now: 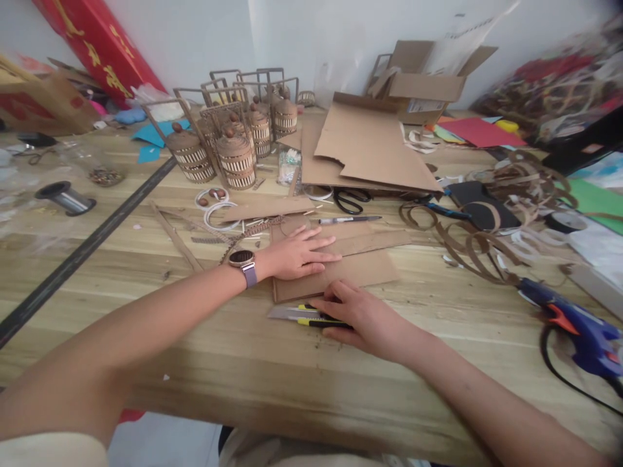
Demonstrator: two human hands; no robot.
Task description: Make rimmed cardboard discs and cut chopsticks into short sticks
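Note:
My left hand (299,253) lies flat with spread fingers on a piece of brown cardboard (370,271) in the middle of the table. Just below the cardboard's near edge, my right hand (363,318) has its fingers closed round a yellow and black utility knife (311,316). The knife's blade is out and points left, close to the tabletop. Beyond my left fingers lie a pen (349,220) and black-handled scissors (351,200). A cardboard strip (272,210) rests behind my left hand.
Several small woven baskets with tall handles (236,155) stand at the back left. Larger cardboard sheets (372,143) lie behind the scissors. Curled brown paper strips (477,250) and a blue glue gun (574,324) occupy the right. A wire spool (65,198) sits left, past a dark strip (87,250).

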